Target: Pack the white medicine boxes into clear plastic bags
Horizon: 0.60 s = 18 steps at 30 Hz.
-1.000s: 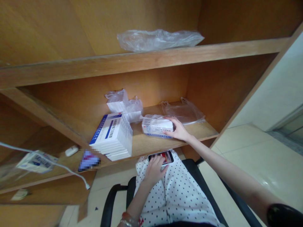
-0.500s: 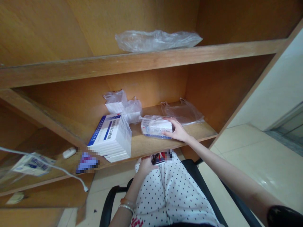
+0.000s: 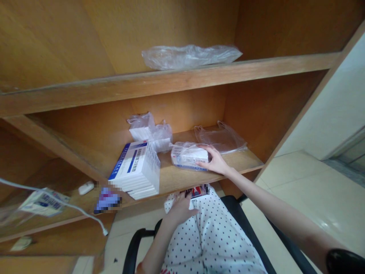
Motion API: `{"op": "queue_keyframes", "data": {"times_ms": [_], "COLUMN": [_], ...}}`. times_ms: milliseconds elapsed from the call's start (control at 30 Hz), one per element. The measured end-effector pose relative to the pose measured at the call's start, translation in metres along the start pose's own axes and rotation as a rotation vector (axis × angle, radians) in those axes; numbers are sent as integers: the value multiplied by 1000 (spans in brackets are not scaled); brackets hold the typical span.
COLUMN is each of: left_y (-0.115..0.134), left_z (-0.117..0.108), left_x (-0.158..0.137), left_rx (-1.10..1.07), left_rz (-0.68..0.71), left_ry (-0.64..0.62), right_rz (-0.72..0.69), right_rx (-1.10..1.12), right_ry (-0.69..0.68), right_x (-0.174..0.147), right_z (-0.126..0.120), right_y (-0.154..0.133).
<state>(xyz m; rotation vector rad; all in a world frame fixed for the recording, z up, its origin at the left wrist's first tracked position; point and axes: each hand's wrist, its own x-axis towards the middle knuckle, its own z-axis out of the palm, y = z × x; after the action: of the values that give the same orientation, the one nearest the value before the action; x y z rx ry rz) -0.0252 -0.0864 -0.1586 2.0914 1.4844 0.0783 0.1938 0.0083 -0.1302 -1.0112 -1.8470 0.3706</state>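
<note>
Grasping bagged carton [image 3: 186, 155] by right end on shelf [image 3: 171, 179] with fingers of right hand [image 3: 216, 161], as a second ago. Shifting left hand [image 3: 180, 208] from mid-screen to left end of phone [image 3: 199, 191] on lap [image 3: 205, 228]; cannot tell its hold. Hence: change only at phone, none at carton.

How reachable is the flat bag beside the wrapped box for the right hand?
Likely yes: the flat bag lies just behind the right hand, nothing visible between, though that hand grips the wrapped box.
</note>
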Motion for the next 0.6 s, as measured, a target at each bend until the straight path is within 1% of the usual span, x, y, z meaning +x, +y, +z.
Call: {"op": "queue_keyframes", "data": {"times_ms": [33, 67, 100, 133, 167, 200, 233, 267, 300, 333, 367, 400, 500, 567, 600], "left_y": [12, 23, 33, 42, 48, 52, 53, 52, 48, 44, 38, 33, 24, 25, 29], "left_z": [-11, -24, -37, -49, -61, -70, -76, -80, -82, -81, -78, -75, -65, -63, -63], "left_x": [-9, -17, -21, -23, -21, -16, -9, 0, 10, 21, 31, 39, 58, 65, 69], "left_rx": [-139, -307, -477, -626, -736, -822, -885, -931, -968, -993, -998, -981, -869, -708, -592], "left_rz": [146, 243, 306, 335, 338, 326, 288, 235, 175, 119, 79, 58, 50, 97, 116], "left_ry": [-115, -199, -285, -305, -273, -145, 29, 207, 357, 466, 514, 526, 557, 651, 707], "right_rz": [1, 2, 2, 4, 10, 21, 39, 60, 85, 110, 136, 166, 262, 305, 316], "right_rx": [-2, -2, 2, 11, 23, 39, 56, 72, 85, 94, 100, 109, 158, 186, 185], "right_ry": [13, 35, 66, 103, 143, 185, 228, 272, 316, 362, 408, 454, 599, 688, 725], "right_x": [1, 2, 3, 4, 6, 7, 9, 10, 11, 12, 13, 15, 30, 50, 63], "right_z": [1, 2, 3, 5, 7, 10, 13, 16, 20, 24, 27, 30, 39, 44, 48], "right_y": [-1, -2, -4, -6, -8, -9, -10, -11, -11, -10, -9, -8, -7, -12, -16]}}
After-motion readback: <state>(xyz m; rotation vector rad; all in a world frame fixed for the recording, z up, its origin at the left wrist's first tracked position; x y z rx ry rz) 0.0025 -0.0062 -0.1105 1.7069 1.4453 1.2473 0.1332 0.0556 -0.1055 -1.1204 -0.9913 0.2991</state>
